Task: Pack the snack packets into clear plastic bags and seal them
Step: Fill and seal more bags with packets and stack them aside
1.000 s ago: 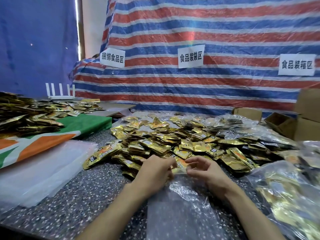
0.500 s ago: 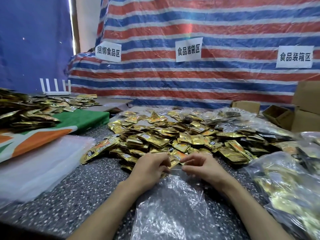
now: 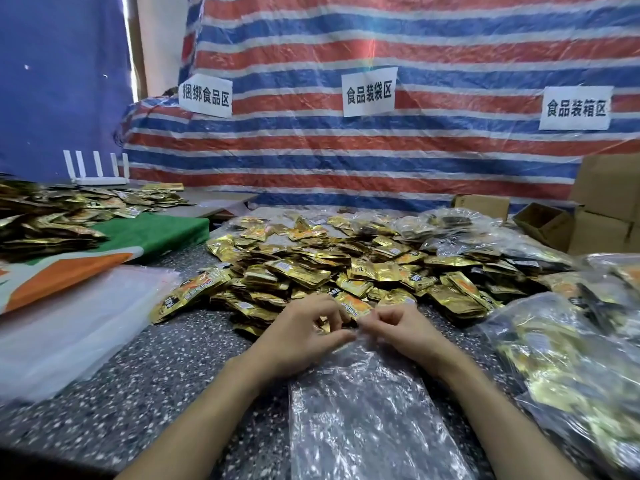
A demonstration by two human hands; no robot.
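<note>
Both hands [image 3: 353, 336] bare; forearms uncovered, no sleeves, rings or watch visible.

Landmark: we take the packet pile [image 3: 346, 268] on the counter [image 3: 145, 382].
Before it: our empty bag [image 3: 363, 410].
Right: filled bags [image 3: 571, 358].
Left: bag stack [image 3: 69, 323].
Behind-right: boxes [image 3: 602, 206].

A red, white and blue striped tarp [image 3: 398, 161] hangs behind the speckled table [image 3: 145, 375] and carries three white paper signs [image 3: 369, 91] with Chinese characters. A white router [image 3: 98, 171] with upright antennas stands at the far left before a blue tarp [image 3: 62, 81]. Open cardboard boxes [image 3: 588, 216] are stacked at the far right.
</note>
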